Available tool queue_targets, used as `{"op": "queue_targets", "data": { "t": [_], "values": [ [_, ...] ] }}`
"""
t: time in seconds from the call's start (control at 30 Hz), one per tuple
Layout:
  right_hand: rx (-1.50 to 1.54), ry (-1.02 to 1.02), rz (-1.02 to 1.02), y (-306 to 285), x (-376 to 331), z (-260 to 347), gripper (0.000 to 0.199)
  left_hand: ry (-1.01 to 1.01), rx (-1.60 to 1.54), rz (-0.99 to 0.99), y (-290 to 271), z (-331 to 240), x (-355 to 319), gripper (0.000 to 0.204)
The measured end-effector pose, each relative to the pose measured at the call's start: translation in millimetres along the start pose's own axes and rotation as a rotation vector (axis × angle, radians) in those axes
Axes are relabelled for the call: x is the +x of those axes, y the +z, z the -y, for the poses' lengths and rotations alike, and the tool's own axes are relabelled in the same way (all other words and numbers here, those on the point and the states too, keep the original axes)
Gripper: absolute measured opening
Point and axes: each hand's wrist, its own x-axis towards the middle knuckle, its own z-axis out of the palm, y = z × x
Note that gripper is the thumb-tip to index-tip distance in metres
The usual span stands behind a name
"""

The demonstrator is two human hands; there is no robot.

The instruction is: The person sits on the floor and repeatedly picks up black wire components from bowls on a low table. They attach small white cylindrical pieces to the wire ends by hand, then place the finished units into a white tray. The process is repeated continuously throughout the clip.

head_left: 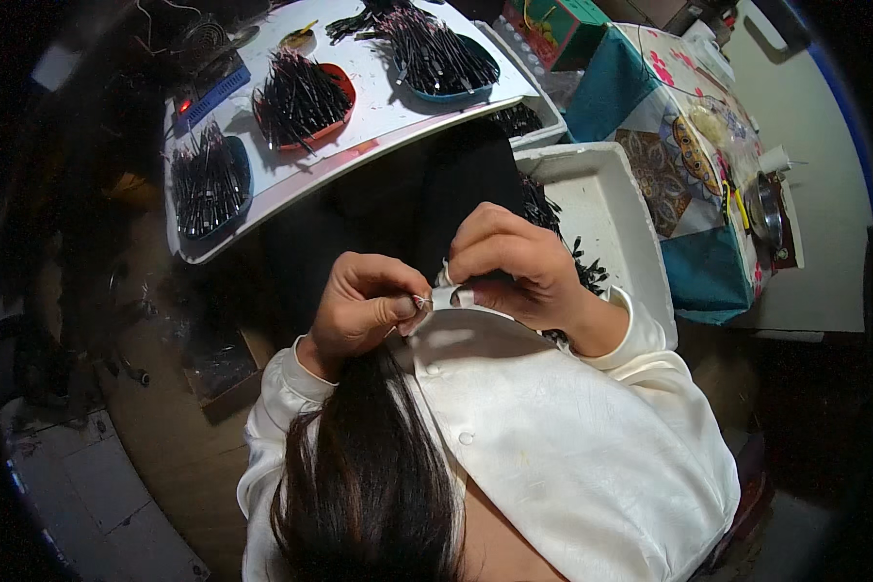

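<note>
Cream blouse (592,436), teal patterned cloth (650,126), red tray (344,82)

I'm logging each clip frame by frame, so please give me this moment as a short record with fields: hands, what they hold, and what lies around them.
left hand: closed, fingertips pinching a small shiny metal piece
right hand: curled, fingertips meeting the left hand's over that piece; white tape on some fingertips
clothing: cream buttoned garment
white board: ahead, bearing three shallow dishes
dishes: blue dish, red dish, teal dish, each heaped with thin dark sticks
white tray: right of the hands, more dark sticks along its left edge
patterned cloth: far right
</note>
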Motion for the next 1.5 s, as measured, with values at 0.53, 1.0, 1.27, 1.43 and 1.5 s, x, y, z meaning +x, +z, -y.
{"op": "queue_targets", "data": {
  "t": [0.53,1.0,1.27,1.43,1.5],
  "values": [
    [-0.029,-0.056,0.01,9.6,-3.0,-8.9,0.025,-0.007,0.648,-0.122,15.0,-24.2,-5.9,0.014],
    [0.026,-0.046,-0.028,16.1,20.7,-38.4,0.022,-0.15,0.259,-0.256,-5.2,-29.4,8.4,0.015],
    [0.13,-0.029,-0.147,2.4,62.7,-67.7,0.019,-0.278,0.405,-0.407,-6.3,-85.6,53.9,0.013],
    [0.429,0.225,-0.17,-11.6,83.4,-102.6,0.021,-0.147,0.866,-0.499,-13.3,-147.5,99.8,0.013],
    [0.424,0.32,-0.092,-9.4,87.4,-126.5,0.02,0.009,1.082,-0.557,-34.2,-176.0,125.3,0.012]
  ]
}}
